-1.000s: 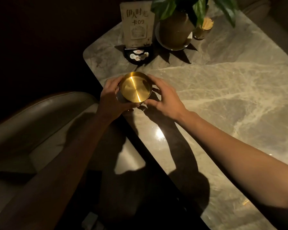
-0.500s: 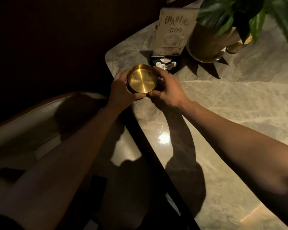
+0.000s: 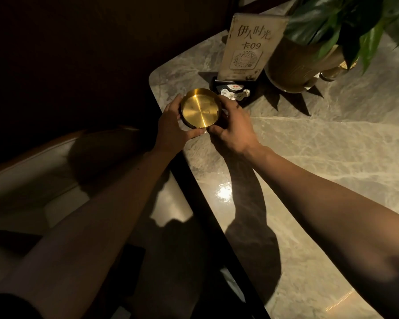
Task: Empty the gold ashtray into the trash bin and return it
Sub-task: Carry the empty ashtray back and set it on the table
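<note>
Upper centre of the frame, both hands clasp the ashtray [image 3: 199, 108] over the table's [image 3: 332, 157] near corner. The left hand [image 3: 172, 125] curls around its left rim, thumb under the lower edge; the right hand [image 3: 234, 127] wraps the right side, fingers closed on the wall. The bowl looks empty. Just beyond it stands a sign [image 3: 249, 46], with a plant pot [image 3: 293, 65] to its right.

ashtray [image 3: 199, 108]: shiny gold inside, dark outer wall
table [image 3: 332, 157]: grey-beige marble with pale veins, dark edge
sign card [image 3: 251, 46]: cream with dark characters and "09"
sign base [image 3: 234, 92]: black with white buttons
plant [image 3: 346, 21]: green leaves
pot [image 3: 293, 65]: dull gold-brown
seat [image 3: 32, 166]: cream, brown rim
</note>
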Demonstrator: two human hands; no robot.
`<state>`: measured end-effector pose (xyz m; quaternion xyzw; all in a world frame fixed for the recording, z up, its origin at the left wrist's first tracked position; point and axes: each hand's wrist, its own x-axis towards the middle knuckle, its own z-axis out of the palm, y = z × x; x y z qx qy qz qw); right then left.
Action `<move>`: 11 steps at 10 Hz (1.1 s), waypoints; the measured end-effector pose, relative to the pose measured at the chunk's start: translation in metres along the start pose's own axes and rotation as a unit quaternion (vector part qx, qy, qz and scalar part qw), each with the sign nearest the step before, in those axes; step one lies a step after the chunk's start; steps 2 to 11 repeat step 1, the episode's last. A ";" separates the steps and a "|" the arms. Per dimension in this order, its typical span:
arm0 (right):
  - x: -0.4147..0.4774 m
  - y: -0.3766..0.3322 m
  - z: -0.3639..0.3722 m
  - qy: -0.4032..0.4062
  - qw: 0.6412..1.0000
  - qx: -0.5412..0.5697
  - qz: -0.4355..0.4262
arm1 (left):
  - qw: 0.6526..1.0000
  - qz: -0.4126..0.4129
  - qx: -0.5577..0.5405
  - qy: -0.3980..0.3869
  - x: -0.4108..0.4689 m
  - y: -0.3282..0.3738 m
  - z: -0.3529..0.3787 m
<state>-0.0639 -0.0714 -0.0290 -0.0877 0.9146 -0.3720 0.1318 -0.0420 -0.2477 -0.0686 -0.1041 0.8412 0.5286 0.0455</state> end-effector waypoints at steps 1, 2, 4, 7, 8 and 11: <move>-0.005 -0.001 -0.003 0.010 1.000 0.010 -0.002 | 1.000 0.013 0.004 0.007 -0.005 0.005 0.000; -0.005 -0.001 -0.003 0.010 1.000 0.010 -0.002 | 1.000 0.013 0.004 0.007 -0.005 0.005 0.000; -0.005 -0.001 -0.003 0.010 1.000 0.010 -0.002 | 1.000 0.013 0.004 0.007 -0.005 0.005 0.000; -0.005 -0.001 -0.003 0.010 1.000 0.010 -0.002 | 1.000 0.013 0.004 0.007 -0.005 0.005 0.000; -0.005 -0.001 -0.003 0.010 1.000 0.010 -0.002 | 1.000 0.013 0.004 0.007 -0.005 0.005 0.000; -0.005 -0.001 -0.003 0.010 1.000 0.010 -0.002 | 1.000 0.013 0.004 0.007 -0.005 0.005 0.000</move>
